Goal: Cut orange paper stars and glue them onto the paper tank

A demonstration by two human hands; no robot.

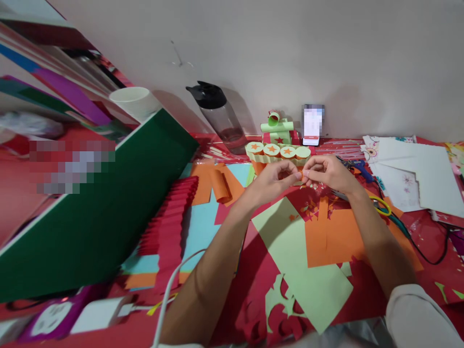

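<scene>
Pinching between thumb and forefinger, the left hand point(277, 175) and the right hand point(328, 173) meet over a small orange piece point(302, 176), apparently paper, much of its outline hidden by the fingers. Both grips are closed on it, fingertips nearly together. Something this thin would likely crease under a hard squeeze, so light pressure near the edges, wrists steady, seems best.

Just beyond the grip stands a row of round, pale-green-topped paper rolls point(272, 149); three tops bear orange paper stars, while the right-end one, nearest the fingers, looks bare. Knuckles should stay off these tops, since a bump could shift them.

On the near side of the grip lie small orange paper scraps point(312, 210), a flat pale-green paper sheet point(308, 261) and an orange paper sheet point(337, 234); lifting the forearms would avoid dragging these.
</scene>
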